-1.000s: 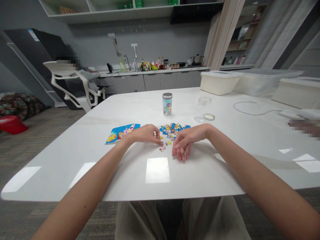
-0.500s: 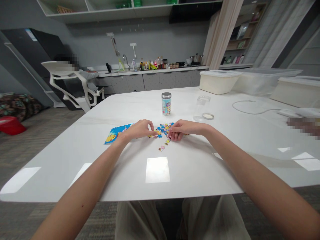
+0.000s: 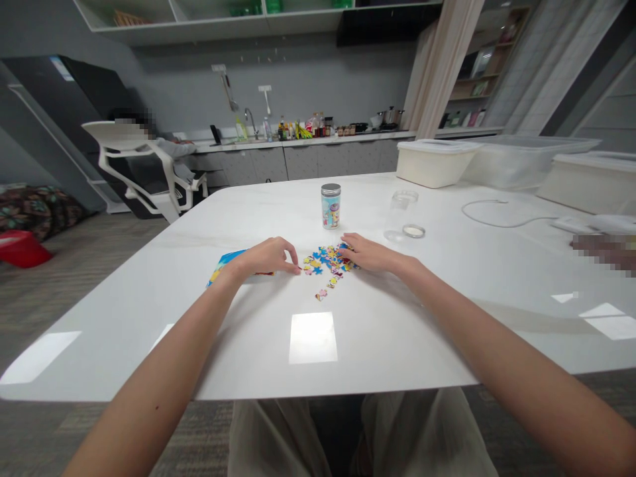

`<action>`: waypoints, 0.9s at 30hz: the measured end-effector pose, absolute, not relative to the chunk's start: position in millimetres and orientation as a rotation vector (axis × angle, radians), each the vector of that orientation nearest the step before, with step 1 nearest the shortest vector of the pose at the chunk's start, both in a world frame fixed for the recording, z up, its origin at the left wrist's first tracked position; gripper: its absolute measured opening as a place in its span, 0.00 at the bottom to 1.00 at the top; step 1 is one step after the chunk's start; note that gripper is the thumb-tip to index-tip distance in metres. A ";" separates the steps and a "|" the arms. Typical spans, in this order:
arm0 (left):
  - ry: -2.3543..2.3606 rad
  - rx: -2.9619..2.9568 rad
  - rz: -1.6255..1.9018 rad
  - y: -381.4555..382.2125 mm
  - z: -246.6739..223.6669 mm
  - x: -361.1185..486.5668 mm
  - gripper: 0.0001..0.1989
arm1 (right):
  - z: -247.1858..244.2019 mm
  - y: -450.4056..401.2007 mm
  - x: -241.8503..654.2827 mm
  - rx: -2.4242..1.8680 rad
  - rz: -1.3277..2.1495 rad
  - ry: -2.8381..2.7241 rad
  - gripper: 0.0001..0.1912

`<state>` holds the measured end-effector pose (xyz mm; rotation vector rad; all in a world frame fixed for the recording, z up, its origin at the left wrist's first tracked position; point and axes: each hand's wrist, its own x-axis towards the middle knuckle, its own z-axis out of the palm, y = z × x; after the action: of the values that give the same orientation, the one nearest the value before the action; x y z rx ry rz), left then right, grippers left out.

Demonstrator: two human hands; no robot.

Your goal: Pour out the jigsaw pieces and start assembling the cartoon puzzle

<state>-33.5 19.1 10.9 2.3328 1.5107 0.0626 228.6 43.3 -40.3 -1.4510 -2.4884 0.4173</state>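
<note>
While bright squares of reflected light [image 3: 313, 338] shine on the lower part of the white table [image 3: 392, 351], a heap of puzzle pieces [image 3: 322, 256] lies in the middle of the frame, a few loose pieces [image 3: 321, 295] trailing below it. The right hand [image 3: 370, 254] is over the heap's right side, fingers loosely spread. The left hand [image 3: 272, 255] is just beside its left edge, thumb and forefinger curved toward each other; whether they pinch a piece, I cannot tell. A blue picture sheet [image 3: 222, 262] shows partly behind that wrist.

Above the heap stands a printed jar [image 3: 330, 209] with a metal lid; right of it are a see-through container and a round lid [image 3: 413, 230]. Storage boxes [image 3: 434, 164] and a cable [image 3: 489, 224] occupy the right.

Across the top, a grey kitchen wall backs a counter [image 3: 298, 141] crowded with bottles. At upper left are a dark fridge [image 3: 64, 109] and someone in a white chair [image 3: 116, 132]; a red bucket [image 3: 22, 248] sits at the left edge.
</note>
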 end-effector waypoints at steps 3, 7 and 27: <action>1.506 2.298 0.071 18.9 6.8 -29.7 0.20 | -45.8 37.9 220.8 -1.526 0.429 -2.549 0.32; 1.506 2.353 0.154 19.1 -0.8 -21.0 0.20 | -49.6 35.1 214.0 -1.446 0.455 -2.603 0.36; 1.481 2.454 0.101 24.2 -3.9 -25.6 0.23 | -64.3 54.0 224.3 -1.276 0.414 -2.650 0.34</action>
<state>-25.6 24.2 -3.9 2.4537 1.4806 0.1014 224.3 54.0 -64.3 -1.2757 -2.6499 0.4144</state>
